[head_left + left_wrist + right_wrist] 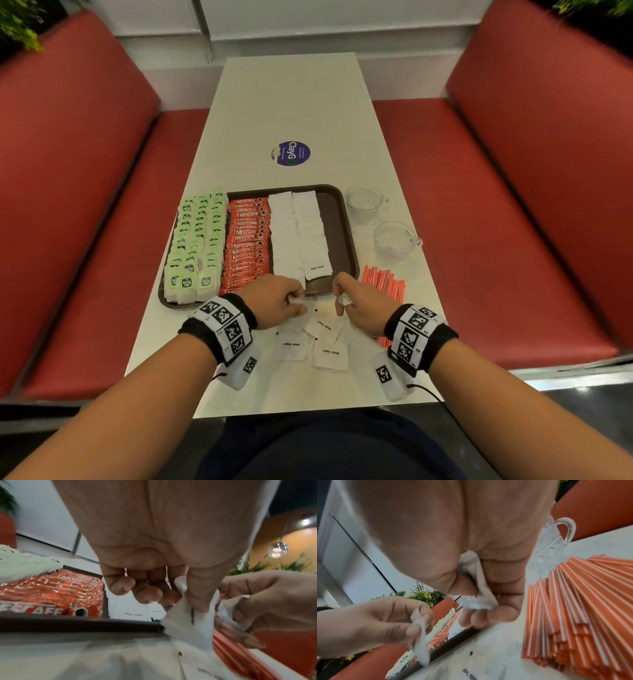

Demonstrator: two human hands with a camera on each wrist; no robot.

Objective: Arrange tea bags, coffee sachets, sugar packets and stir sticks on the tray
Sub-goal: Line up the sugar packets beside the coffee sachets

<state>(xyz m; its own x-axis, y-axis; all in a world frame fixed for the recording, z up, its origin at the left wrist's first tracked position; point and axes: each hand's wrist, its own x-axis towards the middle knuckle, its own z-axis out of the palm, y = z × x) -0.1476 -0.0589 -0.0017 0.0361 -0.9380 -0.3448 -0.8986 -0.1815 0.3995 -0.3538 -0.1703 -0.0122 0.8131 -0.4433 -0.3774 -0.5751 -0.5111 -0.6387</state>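
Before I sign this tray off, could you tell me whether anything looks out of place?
Yes: the stir sticks lie on the table beside the tray, and loose sugar packets sit scattered before it.

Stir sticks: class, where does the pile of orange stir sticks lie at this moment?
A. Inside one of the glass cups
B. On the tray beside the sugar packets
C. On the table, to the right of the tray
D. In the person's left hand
C: the stir sticks lie on the bare table, outside the right rim of the tray.

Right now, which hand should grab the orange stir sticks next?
Probably the right hand: the stir sticks lie right beside it, off the tray. Both hands hold sugar packets; the left hand is farther away.
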